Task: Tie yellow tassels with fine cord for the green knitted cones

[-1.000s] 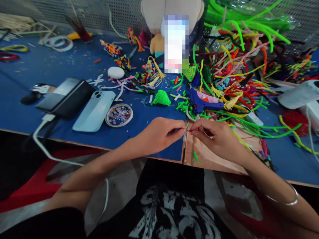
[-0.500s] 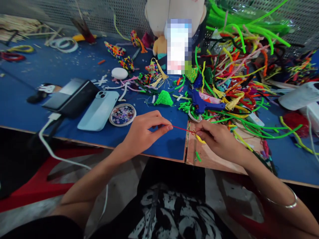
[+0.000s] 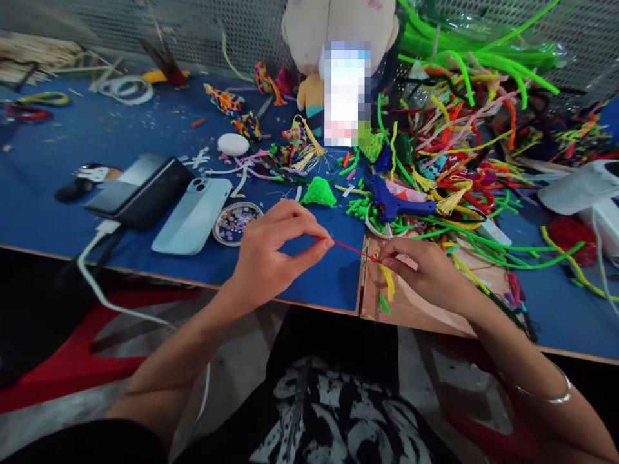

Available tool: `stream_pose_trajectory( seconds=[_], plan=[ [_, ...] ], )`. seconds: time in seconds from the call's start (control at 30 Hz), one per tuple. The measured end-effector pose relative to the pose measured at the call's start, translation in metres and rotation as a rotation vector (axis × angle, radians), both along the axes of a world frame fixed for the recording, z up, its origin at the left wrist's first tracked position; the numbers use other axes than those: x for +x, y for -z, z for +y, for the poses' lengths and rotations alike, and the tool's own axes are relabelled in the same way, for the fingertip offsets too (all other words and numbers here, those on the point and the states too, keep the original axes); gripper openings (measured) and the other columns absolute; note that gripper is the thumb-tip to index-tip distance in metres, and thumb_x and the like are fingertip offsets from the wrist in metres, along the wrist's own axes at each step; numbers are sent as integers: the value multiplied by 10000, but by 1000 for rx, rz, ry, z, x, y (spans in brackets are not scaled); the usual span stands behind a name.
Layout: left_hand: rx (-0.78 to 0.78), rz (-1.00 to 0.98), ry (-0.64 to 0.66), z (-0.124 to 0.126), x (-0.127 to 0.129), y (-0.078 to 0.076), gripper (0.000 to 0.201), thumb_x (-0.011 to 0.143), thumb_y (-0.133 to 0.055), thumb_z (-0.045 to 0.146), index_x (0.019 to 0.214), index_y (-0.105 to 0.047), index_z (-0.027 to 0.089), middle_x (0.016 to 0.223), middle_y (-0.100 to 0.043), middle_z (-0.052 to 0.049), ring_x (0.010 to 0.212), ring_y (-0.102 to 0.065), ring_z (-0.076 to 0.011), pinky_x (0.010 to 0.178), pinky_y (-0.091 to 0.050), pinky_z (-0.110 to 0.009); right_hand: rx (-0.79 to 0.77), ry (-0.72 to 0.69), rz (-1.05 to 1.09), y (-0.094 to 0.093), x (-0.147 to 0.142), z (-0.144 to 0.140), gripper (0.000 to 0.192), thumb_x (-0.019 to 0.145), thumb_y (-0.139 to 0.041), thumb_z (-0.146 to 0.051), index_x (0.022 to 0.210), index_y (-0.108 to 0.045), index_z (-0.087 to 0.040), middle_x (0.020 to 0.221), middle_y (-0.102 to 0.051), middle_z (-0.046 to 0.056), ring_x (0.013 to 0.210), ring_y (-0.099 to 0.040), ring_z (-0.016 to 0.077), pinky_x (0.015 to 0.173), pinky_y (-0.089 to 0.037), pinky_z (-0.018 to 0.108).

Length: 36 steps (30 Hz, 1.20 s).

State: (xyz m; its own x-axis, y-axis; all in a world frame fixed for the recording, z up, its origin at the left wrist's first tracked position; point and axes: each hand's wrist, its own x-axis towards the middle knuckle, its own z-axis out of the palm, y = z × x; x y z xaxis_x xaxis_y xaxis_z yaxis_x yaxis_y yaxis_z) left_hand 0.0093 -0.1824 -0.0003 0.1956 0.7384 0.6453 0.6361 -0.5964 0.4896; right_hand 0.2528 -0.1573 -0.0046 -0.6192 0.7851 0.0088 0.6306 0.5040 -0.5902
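A thin red cord [image 3: 353, 249] runs taut between my two hands over the front of the table. My left hand [image 3: 278, 251] pinches its left end between thumb and fingertips. At the other end, my right hand [image 3: 418, 263] has thumb and finger closed on a yellow tassel [image 3: 388, 280], whose strands hang down. The cord meets the tassel at a small knot or loop; its detail is too small to make out. Just behind my right hand lies a blue glue gun [image 3: 399, 205]. A green crocheted piece [image 3: 318, 192] sits farther back, between the hands.
A round dish of beads [image 3: 236, 223], a light-blue phone [image 3: 192, 216] and a black device [image 3: 140, 191] with a white cable lie left. Colourful fuzzy stems [image 3: 478, 148] are heaped right. A doll [image 3: 309, 93] stands behind, beside a blurred-out screen [image 3: 345, 93].
The yellow tassel now hangs straighter down below my right fingers. My left hand has tilted slightly, its fingers more arched, with the red cord still taut.
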Motion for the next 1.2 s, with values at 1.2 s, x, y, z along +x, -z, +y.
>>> stream_pose_trajectory(
  seconds=[1.2],
  plan=[
    [-298, -133, 135, 2, 18, -2, 80, 789, -608, 143, 712, -597, 160, 691, -570, 29, 665, -524, -81, 611, -418, -212, -239, 115, 601, -10, -52, -7, 104, 818, -555, -193, 726, -557, -143, 542, -411, -69, 480, -337, 38, 422, -229, 192]
  ],
)
